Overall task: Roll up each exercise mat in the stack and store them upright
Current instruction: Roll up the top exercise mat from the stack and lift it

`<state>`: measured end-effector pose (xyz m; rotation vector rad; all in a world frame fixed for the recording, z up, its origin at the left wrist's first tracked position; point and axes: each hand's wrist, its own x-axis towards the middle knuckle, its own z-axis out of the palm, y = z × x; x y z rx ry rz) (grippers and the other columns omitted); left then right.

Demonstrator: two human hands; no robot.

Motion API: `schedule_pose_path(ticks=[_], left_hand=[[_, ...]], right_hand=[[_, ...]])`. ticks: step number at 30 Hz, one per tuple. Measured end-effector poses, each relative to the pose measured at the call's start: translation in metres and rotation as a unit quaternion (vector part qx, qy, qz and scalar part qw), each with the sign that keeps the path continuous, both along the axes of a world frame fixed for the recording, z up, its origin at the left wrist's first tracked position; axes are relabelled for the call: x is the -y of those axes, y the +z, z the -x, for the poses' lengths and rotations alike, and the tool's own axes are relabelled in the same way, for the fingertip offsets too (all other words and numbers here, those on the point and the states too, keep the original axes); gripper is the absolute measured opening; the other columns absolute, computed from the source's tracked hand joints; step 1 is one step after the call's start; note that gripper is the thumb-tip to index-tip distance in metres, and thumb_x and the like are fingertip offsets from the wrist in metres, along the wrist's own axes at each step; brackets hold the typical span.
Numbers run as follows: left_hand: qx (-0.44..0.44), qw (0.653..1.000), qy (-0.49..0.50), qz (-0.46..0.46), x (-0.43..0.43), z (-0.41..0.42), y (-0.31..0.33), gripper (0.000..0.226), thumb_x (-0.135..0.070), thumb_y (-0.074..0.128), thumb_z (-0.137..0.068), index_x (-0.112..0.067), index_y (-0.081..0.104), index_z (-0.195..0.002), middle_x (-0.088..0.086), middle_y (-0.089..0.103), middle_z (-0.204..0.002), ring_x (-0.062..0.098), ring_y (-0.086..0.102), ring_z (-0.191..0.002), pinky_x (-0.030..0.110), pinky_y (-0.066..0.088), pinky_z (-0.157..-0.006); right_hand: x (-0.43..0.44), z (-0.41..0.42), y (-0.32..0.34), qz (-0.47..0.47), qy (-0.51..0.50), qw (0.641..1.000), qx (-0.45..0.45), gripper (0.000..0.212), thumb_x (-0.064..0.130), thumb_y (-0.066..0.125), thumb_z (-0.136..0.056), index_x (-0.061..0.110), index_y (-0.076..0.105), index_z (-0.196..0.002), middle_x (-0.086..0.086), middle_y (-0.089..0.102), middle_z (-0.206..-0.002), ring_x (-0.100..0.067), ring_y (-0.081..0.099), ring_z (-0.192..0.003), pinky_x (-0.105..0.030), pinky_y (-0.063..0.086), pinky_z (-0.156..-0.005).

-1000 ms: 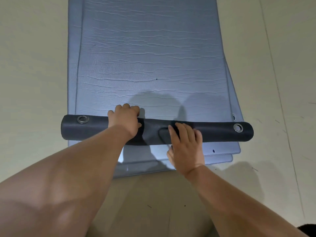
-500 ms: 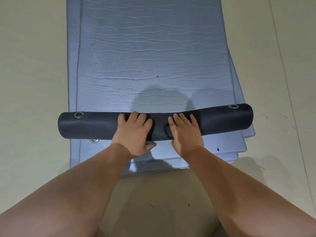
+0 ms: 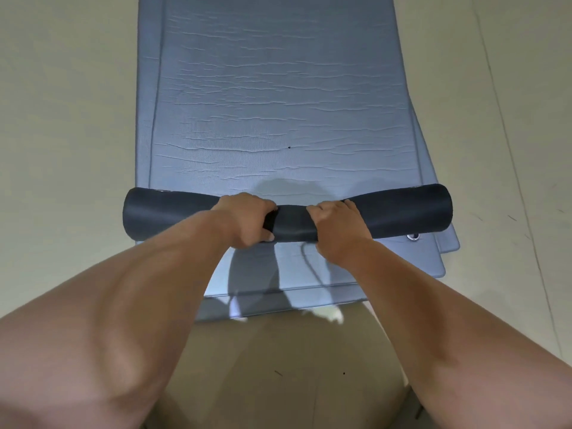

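A stack of blue-grey exercise mats (image 3: pixel 278 88) lies flat on the floor, running away from me. The near end of the top mat is wound into a dark roll (image 3: pixel 173 215) that lies across the stack. My left hand (image 3: pixel 247 219) curls over the roll left of its middle, fingers wrapped around it. Just right of the middle, my right hand (image 3: pixel 335 224) grips the roll the same way. The roll is pinched thinner between my hands. The lower mats' near corners (image 3: pixel 433 261) stick out to the right, one with a metal eyelet (image 3: pixel 413 236).
Pale beige floor (image 3: pixel 62 150) surrounds the stack on the left, right and near side. My shadow falls on the floor and the mats' near edge. Thin floor seams run along the right side.
The roll has grown thicker and moved farther along the mat. My hands went from pressing flat on the roll to curling around it. More of the lower mats' near ends show.
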<state>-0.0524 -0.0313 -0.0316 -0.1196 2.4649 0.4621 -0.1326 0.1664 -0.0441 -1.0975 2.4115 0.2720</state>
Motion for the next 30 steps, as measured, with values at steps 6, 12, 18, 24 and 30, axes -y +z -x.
schedule_pose_path(ticks=[6,12,18,24,30], left_hand=[[-0.004,0.999,0.026,0.023,0.001,-0.021,0.016,0.031,-0.040,0.041,-0.104,-0.034,0.061,-0.126,-0.003,0.067,-0.119,0.025,0.057,-0.110,0.040,0.044,-0.093],[-0.262,0.952,-0.080,0.135,-0.031,-0.088,0.001,0.067,-0.050,0.045,-0.093,-0.009,0.052,-0.146,0.012,0.047,-0.154,0.037,0.045,-0.134,0.069,0.030,-0.108],[-0.082,0.983,-0.064,0.153,-0.057,-0.087,-0.015,0.114,-0.082,0.029,-0.082,-0.011,-0.018,-0.157,0.007,-0.028,-0.166,0.032,-0.022,-0.153,0.076,0.002,-0.113],[-0.077,0.979,-0.042,0.183,-0.051,-0.057,-0.020,0.126,-0.091,0.029,-0.075,-0.009,-0.034,-0.146,0.009,-0.037,-0.161,0.034,-0.031,-0.150,0.080,-0.007,-0.107],[-0.084,0.984,-0.013,0.158,-0.033,-0.023,-0.020,0.128,-0.095,0.026,-0.072,-0.015,-0.027,-0.156,0.004,-0.039,-0.161,0.032,-0.029,-0.151,0.077,-0.008,-0.109]], right_hand=[[0.011,-0.001,0.022,-0.065,0.029,0.992,0.106,0.022,0.023,0.065,-0.094,0.019,0.061,-0.116,-0.002,0.065,-0.101,-0.023,0.064,-0.093,-0.033,0.052,-0.084],[0.037,0.029,0.038,-0.093,-0.049,0.967,0.231,0.034,0.015,0.076,-0.077,0.015,0.071,-0.111,-0.007,0.070,-0.094,-0.022,0.066,-0.082,-0.028,0.042,-0.058],[0.038,0.031,0.033,-0.066,-0.105,0.965,0.232,0.039,0.019,0.075,-0.072,0.022,0.069,-0.111,-0.004,0.069,-0.099,-0.025,0.065,-0.091,-0.030,0.045,-0.067],[0.011,-0.004,0.012,0.075,-0.099,0.992,-0.007,0.084,0.045,0.072,-0.084,0.035,0.035,-0.158,-0.006,0.031,-0.166,-0.032,0.020,-0.156,-0.059,0.011,-0.126],[-0.045,-0.056,-0.023,0.118,-0.074,0.983,-0.119,0.107,0.048,0.071,-0.083,0.019,0.011,-0.166,-0.017,0.003,-0.173,-0.040,0.007,-0.159,-0.067,0.004,-0.123]])
